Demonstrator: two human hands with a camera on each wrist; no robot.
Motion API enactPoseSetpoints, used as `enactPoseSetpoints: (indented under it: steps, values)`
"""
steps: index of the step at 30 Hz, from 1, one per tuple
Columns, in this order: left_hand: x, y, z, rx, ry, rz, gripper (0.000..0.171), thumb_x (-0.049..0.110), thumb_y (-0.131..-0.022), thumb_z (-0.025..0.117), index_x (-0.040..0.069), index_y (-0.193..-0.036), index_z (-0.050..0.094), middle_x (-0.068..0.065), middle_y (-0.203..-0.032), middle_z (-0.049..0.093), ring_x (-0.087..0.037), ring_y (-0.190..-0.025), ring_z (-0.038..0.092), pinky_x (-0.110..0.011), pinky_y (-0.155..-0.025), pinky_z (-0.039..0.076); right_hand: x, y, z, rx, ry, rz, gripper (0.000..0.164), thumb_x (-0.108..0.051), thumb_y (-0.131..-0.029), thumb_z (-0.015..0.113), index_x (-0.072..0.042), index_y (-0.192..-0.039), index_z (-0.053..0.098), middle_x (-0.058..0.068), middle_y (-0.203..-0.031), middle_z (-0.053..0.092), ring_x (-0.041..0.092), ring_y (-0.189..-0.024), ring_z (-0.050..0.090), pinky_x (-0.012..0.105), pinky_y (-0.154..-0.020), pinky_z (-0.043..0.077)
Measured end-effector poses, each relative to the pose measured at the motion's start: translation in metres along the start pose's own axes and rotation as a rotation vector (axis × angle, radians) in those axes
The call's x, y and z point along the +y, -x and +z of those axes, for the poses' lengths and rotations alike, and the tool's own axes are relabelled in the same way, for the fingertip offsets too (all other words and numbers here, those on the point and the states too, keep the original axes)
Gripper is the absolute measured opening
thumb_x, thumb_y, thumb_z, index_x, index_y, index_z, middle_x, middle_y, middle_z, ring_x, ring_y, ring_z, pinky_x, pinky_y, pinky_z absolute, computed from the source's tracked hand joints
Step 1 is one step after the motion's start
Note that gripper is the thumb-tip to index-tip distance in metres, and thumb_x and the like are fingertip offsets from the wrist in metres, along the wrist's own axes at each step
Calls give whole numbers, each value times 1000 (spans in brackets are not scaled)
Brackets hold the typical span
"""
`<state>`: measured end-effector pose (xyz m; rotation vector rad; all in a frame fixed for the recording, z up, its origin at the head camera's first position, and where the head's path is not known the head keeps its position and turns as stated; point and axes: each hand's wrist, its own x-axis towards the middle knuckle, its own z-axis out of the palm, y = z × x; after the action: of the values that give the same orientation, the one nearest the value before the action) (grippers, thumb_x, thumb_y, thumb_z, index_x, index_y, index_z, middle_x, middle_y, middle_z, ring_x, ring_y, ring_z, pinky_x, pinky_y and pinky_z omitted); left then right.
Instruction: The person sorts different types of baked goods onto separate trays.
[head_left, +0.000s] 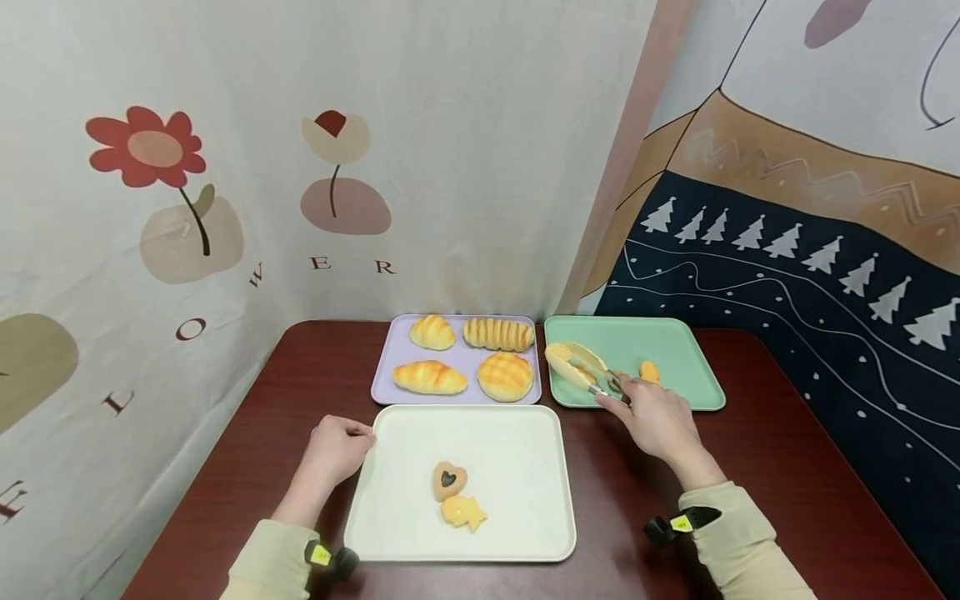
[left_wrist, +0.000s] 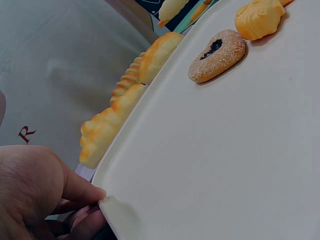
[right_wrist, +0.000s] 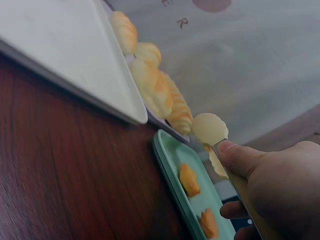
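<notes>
My left hand [head_left: 339, 450] pinches the left rim of the white tray [head_left: 510, 458] between thumb and fingers, also seen in the left wrist view. On that tray lie a heart cookie [head_left: 440, 477] with a dark centre and, touching it, yellow cookies [head_left: 472, 512], one star-shaped. With my right hand [head_left: 663, 421] I grip metal tongs [head_left: 572, 374] with cream scalloped ends, over the left part of the green tray [head_left: 667, 337]. A small cookie shows between the tong ends, but whether they clasp it I cannot tell. An orange cookie [head_left: 649, 371] lies near my right fingers.
Behind the white tray, a lilac tray [head_left: 459, 335] holds several breads, including a croissant [head_left: 431, 332] and a round scored bun [head_left: 505, 377]. The trays stand on a dark red-brown table [head_left: 637, 517]. Printed curtains [head_left: 465, 167] hang at the back and right.
</notes>
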<state>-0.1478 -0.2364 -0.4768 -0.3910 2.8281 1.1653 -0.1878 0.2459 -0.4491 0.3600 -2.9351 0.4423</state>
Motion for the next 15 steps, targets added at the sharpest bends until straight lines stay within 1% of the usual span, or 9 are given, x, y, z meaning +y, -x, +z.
enactPoseSetpoints:
  steps: [1,2,4,6,8,11,13,15]
  values:
    - [0,0,0,0,-1,0,19,11,-94,69,-2,-101,81,-18,-101,76,-31,-94,69,-44,-75,56,2,-1,-1,-9,-5,8,63,-52,-104,63,-1,-140,66,19,-111,73,37,-81,68,51,-58,52]
    - [0,0,0,-1,-1,-1,19,11,-94,69,-2,-101,81,-18,-101,76,-31,-94,69,-44,-75,56,4,-1,-1,-17,-12,18,59,-53,-104,63,-3,-135,70,16,-101,72,34,-75,65,49,-55,49]
    - [0,0,0,-1,0,-3,19,11,-94,69,-2,-101,81,-18,-101,76,-31,-94,68,-44,-75,56,9,-2,-2,-33,-24,36,50,-52,-105,62,-7,-122,74,8,-83,64,27,-66,58,43,-50,43]
    - [0,0,0,1,2,-4,19,11,-94,69,-2,-101,81,-18,-101,76,-30,-93,68,-43,-74,56,13,-3,-2,-40,-32,49,42,-52,-105,62,-11,-106,72,3,-72,53,24,-61,51,40,-49,38]
    - [1,0,0,2,2,-5,19,11,-94,69,-2,-101,81,-18,-101,76,-30,-92,68,-42,-73,56,17,-3,-1,-40,-35,58,40,-52,-105,62,-14,-92,65,2,-69,49,23,-58,48,39,-48,35]
    - [1,0,0,3,2,-3,19,10,-94,69,-2,-101,81,-18,-100,76,-29,-90,68,-41,-71,56,22,-2,0,-36,-30,70,41,-52,-104,63,-16,-83,58,4,-69,47,24,-56,47,39,-48,35]
    - [1,-1,0,4,1,-3,19,10,-94,69,-2,-100,81,-17,-99,76,-28,-90,68,-40,-71,56,25,-2,1,-38,-29,80,43,-52,-104,63,-16,-81,56,4,-68,47,24,-55,46,39,-48,35]
    - [1,-1,0,4,2,-3,19,10,-93,69,-2,-100,81,-17,-99,76,-28,-89,68,-39,-71,55,28,-3,1,-41,-30,87,43,-53,-104,62,-16,-82,56,4,-69,48,24,-56,47,39,-48,34]
